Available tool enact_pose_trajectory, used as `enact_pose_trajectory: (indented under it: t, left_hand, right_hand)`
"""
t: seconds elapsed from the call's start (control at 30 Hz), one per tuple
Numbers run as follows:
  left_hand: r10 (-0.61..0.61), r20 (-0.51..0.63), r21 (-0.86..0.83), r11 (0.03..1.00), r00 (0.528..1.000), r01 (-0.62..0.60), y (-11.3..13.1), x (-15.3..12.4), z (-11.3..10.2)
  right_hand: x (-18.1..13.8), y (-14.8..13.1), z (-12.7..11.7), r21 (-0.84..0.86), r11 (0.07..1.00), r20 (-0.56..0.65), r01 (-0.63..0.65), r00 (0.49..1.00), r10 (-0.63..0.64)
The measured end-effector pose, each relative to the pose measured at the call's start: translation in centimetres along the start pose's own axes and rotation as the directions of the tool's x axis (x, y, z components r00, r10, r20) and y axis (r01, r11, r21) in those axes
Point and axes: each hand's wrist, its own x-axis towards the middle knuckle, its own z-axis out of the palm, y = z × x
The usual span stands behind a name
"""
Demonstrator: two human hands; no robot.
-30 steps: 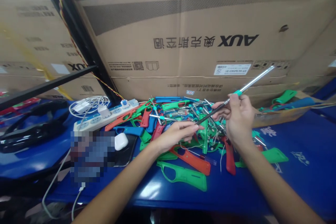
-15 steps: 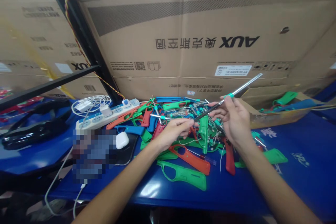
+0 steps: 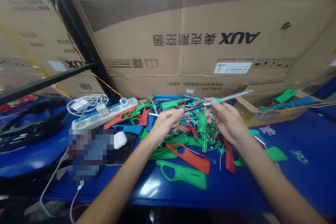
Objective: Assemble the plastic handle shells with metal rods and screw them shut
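A thin metal tube (image 3: 234,96) with a teal collar (image 3: 215,101) slants up to the right above a heap of parts. My right hand (image 3: 228,120) grips it around the collar, thumb on top. At its left, a thin dark end (image 3: 193,107) of the piece runs into the pinched fingers of my left hand (image 3: 168,122); those fingertips partly hide it. Underneath, the heap holds green lighter casings (image 3: 203,127), metal tubes, white wires and teal bits. Closer to me lie an orange lighter casing (image 3: 190,157) and a green lighter casing (image 3: 183,175).
A white power strip (image 3: 105,113) with plugs stands on the left, near a blurred-out flat object (image 3: 89,155) and a white earbud case (image 3: 120,140). An open cardboard box (image 3: 262,113) with casings sits at right. Large cartons (image 3: 126,42) wall the back.
The metal tube has tipped lower, so its right end sits nearer level and further left. My left hand has risen slightly to the left, still pinching the dark end.
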Motion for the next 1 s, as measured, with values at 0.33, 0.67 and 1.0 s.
enact_pose_trajectory:
  t: [0.33, 0.67, 1.0]
  left_hand:
    - [0.054, 0.054, 0.070, 0.996, 0.997, -0.058, -0.8, -0.4, 0.8]
    - [0.095, 0.064, 0.137, 0.985, 0.993, -0.103, 0.0, -0.6, 1.0]
    - [0.105, 0.068, 0.148, 0.982, 0.992, -0.114, 0.3, -0.8, 1.3]
  right_hand:
    - [-1.4, 1.5, 1.4, -0.012, 0.996, 0.268, -0.085, 0.960, 0.085]
    - [-1.7, 1.8, 1.0, -0.087, 0.995, 0.316, -0.056, 0.945, 0.081]
    - [-1.7, 1.8, 1.0, -0.167, 0.984, 0.312, 0.060, 0.950, -0.005]
